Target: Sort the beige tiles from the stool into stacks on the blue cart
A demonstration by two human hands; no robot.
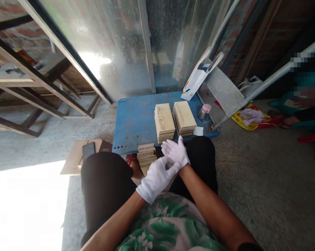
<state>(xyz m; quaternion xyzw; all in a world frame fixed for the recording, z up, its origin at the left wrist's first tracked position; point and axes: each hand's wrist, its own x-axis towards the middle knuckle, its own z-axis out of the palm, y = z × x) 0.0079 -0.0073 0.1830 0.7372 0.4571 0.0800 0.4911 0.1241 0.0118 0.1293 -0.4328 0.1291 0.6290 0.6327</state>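
Observation:
My left hand and my right hand wear white cloth gloves and meet in front of me. The left glove's fingers lie against the back and cuff of the right glove. My right hand's fingers are spread, and neither hand holds a tile. Just beyond them, two stacks of tan rectangular tiles stand on a blue table. A lower, uneven tile stack sits at the table's front edge, close to my left hand.
A pink-topped metal container and a white paper bag stand at the table's far right. A phone lies on cardboard at left. Another person's foot is at right, near a yellow-red bag.

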